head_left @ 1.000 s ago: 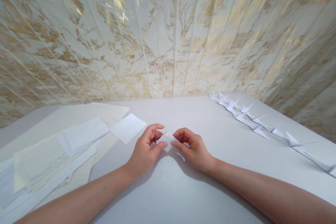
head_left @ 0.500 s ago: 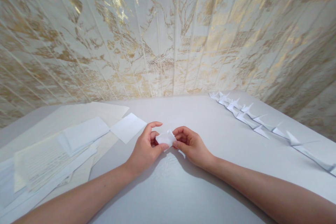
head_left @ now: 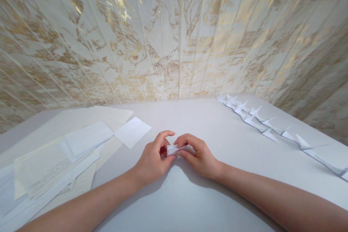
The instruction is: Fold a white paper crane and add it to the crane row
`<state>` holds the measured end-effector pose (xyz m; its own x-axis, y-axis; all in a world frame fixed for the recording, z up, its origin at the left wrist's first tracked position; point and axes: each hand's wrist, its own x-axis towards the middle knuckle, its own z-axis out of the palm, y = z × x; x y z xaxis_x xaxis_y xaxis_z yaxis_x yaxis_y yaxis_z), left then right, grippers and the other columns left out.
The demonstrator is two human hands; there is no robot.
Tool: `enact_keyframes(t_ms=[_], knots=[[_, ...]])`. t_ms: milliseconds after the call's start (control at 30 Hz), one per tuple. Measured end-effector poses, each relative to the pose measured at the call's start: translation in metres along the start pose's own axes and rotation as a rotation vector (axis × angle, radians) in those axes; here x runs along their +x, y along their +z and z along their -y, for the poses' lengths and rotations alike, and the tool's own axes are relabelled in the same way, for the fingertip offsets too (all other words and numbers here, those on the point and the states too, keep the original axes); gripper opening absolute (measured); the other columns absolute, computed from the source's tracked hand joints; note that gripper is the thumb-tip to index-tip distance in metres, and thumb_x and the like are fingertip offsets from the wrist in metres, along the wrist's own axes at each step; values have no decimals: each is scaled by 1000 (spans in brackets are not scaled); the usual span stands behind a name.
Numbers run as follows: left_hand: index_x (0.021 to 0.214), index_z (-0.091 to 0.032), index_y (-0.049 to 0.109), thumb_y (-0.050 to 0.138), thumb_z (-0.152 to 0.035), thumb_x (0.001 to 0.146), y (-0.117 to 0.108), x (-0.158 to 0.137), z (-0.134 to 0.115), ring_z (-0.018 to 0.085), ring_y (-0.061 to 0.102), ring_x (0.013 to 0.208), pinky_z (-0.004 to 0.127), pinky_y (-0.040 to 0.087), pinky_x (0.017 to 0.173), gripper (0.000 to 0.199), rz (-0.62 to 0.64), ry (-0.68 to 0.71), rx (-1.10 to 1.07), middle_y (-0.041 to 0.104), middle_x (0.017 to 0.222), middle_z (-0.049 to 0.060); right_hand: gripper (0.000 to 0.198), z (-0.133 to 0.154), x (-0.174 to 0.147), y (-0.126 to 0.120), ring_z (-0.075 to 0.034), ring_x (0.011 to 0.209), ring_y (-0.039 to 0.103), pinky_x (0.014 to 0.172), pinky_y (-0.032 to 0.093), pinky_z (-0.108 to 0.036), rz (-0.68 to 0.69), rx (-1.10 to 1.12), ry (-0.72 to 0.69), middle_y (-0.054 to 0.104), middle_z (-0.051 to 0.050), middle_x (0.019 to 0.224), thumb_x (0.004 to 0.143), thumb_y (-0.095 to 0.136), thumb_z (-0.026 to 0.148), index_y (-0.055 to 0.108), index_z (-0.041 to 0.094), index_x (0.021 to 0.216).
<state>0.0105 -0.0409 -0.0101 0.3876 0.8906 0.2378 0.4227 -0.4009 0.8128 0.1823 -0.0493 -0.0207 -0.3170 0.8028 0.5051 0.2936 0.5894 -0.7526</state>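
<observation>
Between my two hands, just above the white table, is a small piece of folded white paper. My left hand pinches its left end, thumb in front and index finger arched above it. Thumb and curled fingers of my right hand close on its right end. The paper looks narrow, with its layered edge toward me; much of it is hidden by the fingers.
A square white sheet lies left of my hands. Further left are folded white paper, a printed page and larger cream sheets. Several folded paper cranes stand in rows along the right. A gold-patterned curtain hangs behind.
Both hands have come closer together and slightly toward me. The paper, earlier showing a wider flat face, now appears narrower and turned edge-on.
</observation>
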Motion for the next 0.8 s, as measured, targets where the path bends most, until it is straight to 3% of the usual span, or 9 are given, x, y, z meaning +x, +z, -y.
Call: enact_keyframes(t_ms=[267, 567, 800], knots=[[75, -16, 62, 61, -26, 68, -3, 3, -2, 9, 44, 53, 20, 37, 52, 12, -4, -88, -103, 48, 55, -5, 9, 2, -1, -1, -13, 67, 58, 65, 46, -25, -49, 17, 29, 63, -3, 71, 79, 57, 23, 58, 16, 72], [73, -16, 68, 56, -27, 75, -4, 2, -5, 12, 54, 59, 20, 41, 57, 16, -45, -47, -46, 64, 63, -1, 11, 1, -1, 1, -13, 63, 59, 62, 47, -24, -112, -14, 110, 65, -4, 68, 77, 57, 24, 59, 17, 68], [68, -17, 68, 57, -27, 73, -3, 3, -8, 13, 55, 60, 21, 41, 59, 16, -89, -110, -88, 66, 63, 0, 11, 2, 0, 1, -13, 64, 58, 63, 46, -25, -92, -36, 129, 63, -3, 68, 78, 55, 25, 57, 18, 70]])
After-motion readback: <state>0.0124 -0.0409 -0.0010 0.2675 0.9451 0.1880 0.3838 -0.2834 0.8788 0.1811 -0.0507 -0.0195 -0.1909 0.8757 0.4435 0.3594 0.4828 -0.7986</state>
